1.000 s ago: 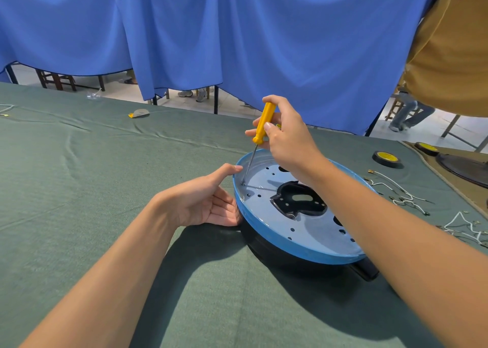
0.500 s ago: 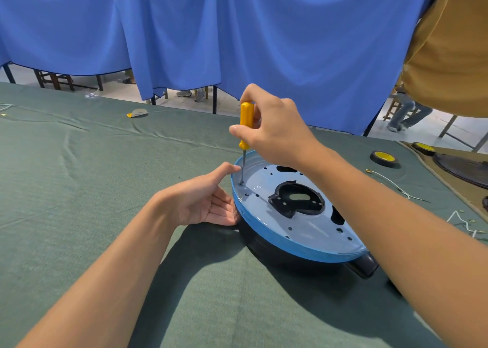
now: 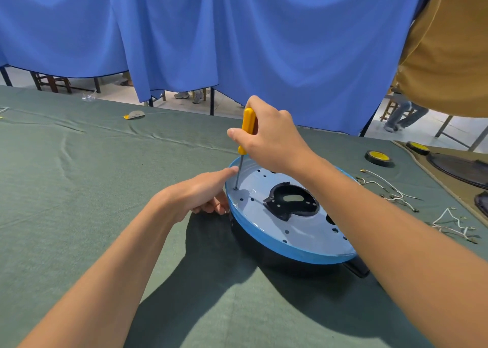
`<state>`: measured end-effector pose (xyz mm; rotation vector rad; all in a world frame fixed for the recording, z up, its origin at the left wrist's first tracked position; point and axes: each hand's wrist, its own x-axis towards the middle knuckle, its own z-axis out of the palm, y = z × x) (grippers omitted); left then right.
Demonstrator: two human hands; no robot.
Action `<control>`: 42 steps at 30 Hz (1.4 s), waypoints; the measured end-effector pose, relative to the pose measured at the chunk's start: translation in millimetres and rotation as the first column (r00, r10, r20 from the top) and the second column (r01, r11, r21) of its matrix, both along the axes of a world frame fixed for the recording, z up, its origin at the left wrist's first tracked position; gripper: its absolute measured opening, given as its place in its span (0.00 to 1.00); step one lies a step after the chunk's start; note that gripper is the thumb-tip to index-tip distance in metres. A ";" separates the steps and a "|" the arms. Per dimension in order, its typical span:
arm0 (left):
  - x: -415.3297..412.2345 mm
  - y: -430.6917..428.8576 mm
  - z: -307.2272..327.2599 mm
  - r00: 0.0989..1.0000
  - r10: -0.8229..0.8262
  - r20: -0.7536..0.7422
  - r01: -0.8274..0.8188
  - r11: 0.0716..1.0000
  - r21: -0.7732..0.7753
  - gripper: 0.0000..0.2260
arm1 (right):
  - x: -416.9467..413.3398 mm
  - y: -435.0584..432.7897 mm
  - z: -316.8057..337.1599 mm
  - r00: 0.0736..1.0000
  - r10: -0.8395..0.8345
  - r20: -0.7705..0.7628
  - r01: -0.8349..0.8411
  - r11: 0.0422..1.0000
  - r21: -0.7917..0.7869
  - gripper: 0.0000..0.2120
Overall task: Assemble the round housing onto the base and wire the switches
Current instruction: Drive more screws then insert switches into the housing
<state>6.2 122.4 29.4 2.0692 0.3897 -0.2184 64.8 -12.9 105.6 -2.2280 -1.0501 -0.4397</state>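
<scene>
A round blue housing [image 3: 285, 238] with several small holes and a dark centre opening lies on a black base [image 3: 355, 268] on the green cloth. My right hand [image 3: 269, 139] grips a yellow-handled screwdriver [image 3: 247, 130], held nearly upright with its tip in a hole near the housing's left rim. My left hand [image 3: 200, 194] rests against the left rim of the housing, thumb on top of the edge and fingers curled under it. Loose white wires [image 3: 388, 189] lie to the right of the housing.
Two rolls of black and yellow tape [image 3: 378, 157] sit at the back right, next to dark parts on a brown mat [image 3: 459, 168]. More white wires [image 3: 451, 223] lie at the right edge. A small yellow-grey item [image 3: 134, 115] sits at the back. Blue curtains hang behind the table.
My right hand has swung the screwdriver from tilted to nearly upright over the left rim hole. My left hand stays against the housing's rim.
</scene>
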 end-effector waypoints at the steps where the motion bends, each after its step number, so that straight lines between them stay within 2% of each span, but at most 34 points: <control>1: 0.5 -1.1 0.7 1.000 0.000 0.005 0.000 0.999 0.035 0.29 | 0.4 -0.4 -0.6 1.000 -0.002 -0.005 0.002 1.000 0.001 0.14; 6: 1.7 0.2 0.1 0.966 0.100 0.238 -0.139 0.979 0.151 0.28 | -0.9 -1.8 -6.0 1.000 0.008 0.022 -0.007 0.999 -0.035 0.13; 7: 1.9 1.6 0.4 0.942 0.100 0.322 -0.157 0.975 0.158 0.26 | -1.4 -2.0 -7.2 0.999 0.003 0.046 -0.002 1.000 -0.027 0.13; 10: 0.4 1.0 6.0 0.809 0.042 0.587 -0.179 0.968 0.178 0.09 | -3.6 -1.0 -8.1 0.993 -0.026 0.111 0.029 0.999 -0.024 0.11; 12: -1.6 -0.9 8.7 0.759 -0.050 0.649 -0.111 0.973 0.204 0.09 | -4.8 1.4 -7.4 0.988 -0.064 0.142 0.070 0.997 -0.034 0.11; 14: -3.0 -1.5 5.9 0.744 -0.105 0.660 -0.057 0.974 0.219 0.07 | -6.8 5.0 -7.7 0.976 -0.114 0.183 0.127 0.990 -0.061 0.11; 17: -4.0 -2.8 2.0 0.712 -0.052 0.700 -0.104 0.978 0.179 0.04 | -11.7 7.7 -5.6 0.966 -0.153 0.207 0.185 0.972 -0.146 0.14; 19: -5.0 -4.7 3.2 0.706 -0.025 0.708 -0.138 0.975 0.172 0.04 | -15.8 6.4 -2.6 0.991 -0.118 0.068 0.127 0.980 -0.155 0.18; 21: -6.1 -5.2 5.5 0.713 -0.030 0.701 -0.141 0.973 0.185 0.04 | -18.6 3.0 -1.1 0.992 -0.010 -0.129 0.001 0.998 -0.064 0.21; 23: -8.2 -6.3 8.7 0.716 -0.044 0.696 -0.144 0.967 0.209 0.04 | -22.0 -1.5 -1.7 0.978 0.065 -0.196 -0.065 0.998 0.009 0.20; 26: -11.1 -6.9 13.6 0.733 -0.087 0.675 -0.119 0.960 0.253 0.03 | -24.9 -4.2 -4.3 0.990 0.058 -0.126 -0.055 0.998 0.028 0.18; 29: -12.0 -2.3 16.1 0.773 -0.140 0.619 -0.065 0.953 0.297 0.06 | -27.3 -1.2 -6.2 0.998 -0.054 0.010 0.054 0.998 0.012 0.19; 33: -12.0 -0.4 12.1 0.785 -0.165 0.597 -0.050 0.944 0.327 0.05 | -30.3 4.8 -8.1 0.978 -0.159 0.131 0.160 0.987 0.007 0.15; 35: -12.0 -3.6 9.8 0.764 -0.115 0.635 -0.081 0.959 0.272 0.02 | -31.1 5.2 -8.3 0.980 -0.159 0.118 0.160 0.987 0.000 0.15; 37: -12.0 -6.2 9.1 0.748 -0.071 0.660 -0.125 0.961 0.246 0.05 | -31.9 3.4 -5.5 0.995 -0.095 0.042 0.095 0.995 0.007 0.19; 39: -11.1 -6.4 9.5 0.747 -0.091 0.659 -0.115 0.958 0.263 0.07 | -30.8 1.5 -1.8 0.999 -0.014 -0.040 0.015 1.000 0.023 0.20; 42: -11.3 -4.4 11.5 0.768 -0.160 0.619 -0.073 0.940 0.334 0.10 | -28.9 -1.1 -0.6 0.997 0.022 -0.074 -0.017 0.997 0.075 0.19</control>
